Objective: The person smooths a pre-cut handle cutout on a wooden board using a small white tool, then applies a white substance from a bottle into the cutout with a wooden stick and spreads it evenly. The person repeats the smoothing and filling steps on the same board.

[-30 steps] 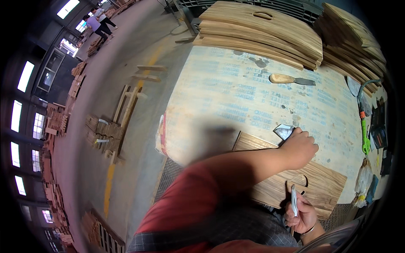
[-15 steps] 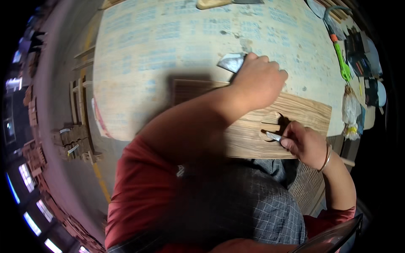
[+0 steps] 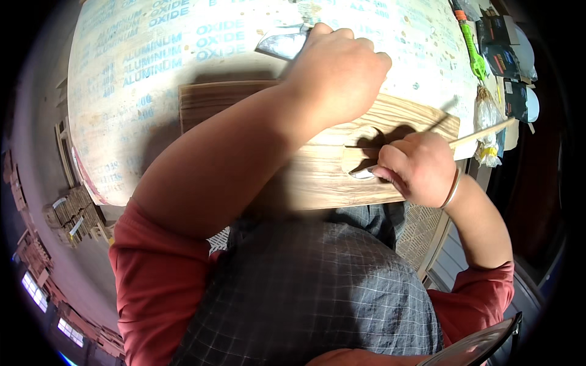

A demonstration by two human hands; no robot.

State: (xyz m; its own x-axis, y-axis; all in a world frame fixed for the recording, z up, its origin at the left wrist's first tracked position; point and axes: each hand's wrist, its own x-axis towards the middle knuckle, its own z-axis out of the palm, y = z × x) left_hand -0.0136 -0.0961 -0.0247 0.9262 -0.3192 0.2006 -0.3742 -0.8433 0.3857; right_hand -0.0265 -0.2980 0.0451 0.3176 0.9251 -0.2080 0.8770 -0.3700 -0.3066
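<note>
My left hand (image 3: 336,76) is closed on a metal scraper (image 3: 282,43), its blade lying over the printed pale board, just past the wooden board (image 3: 314,195). My left forearm crosses the wooden board and hides part of it. My right hand (image 3: 418,168) grips a tool with a small metal blade (image 3: 365,173), which is at the lower edge of the rounded cutout in the wooden board. A long pale wooden handle (image 3: 488,129) sticks out from that hand to the right. Shadow makes the inside of the cutout hard to make out.
The printed pale board (image 3: 122,110) covers the worktable. Along its right side are a green-and-orange tool (image 3: 475,58), a plastic bag (image 3: 487,125) and dark boxes (image 3: 497,33). Bundled wood pieces (image 3: 76,216) sit on the floor at left, below the table's edge.
The view has tipped down, so board stacks and distant people have left it. My right hand has turned over, laying the tool flatter with its handle pointing right. My left hand still holds the scraper.
</note>
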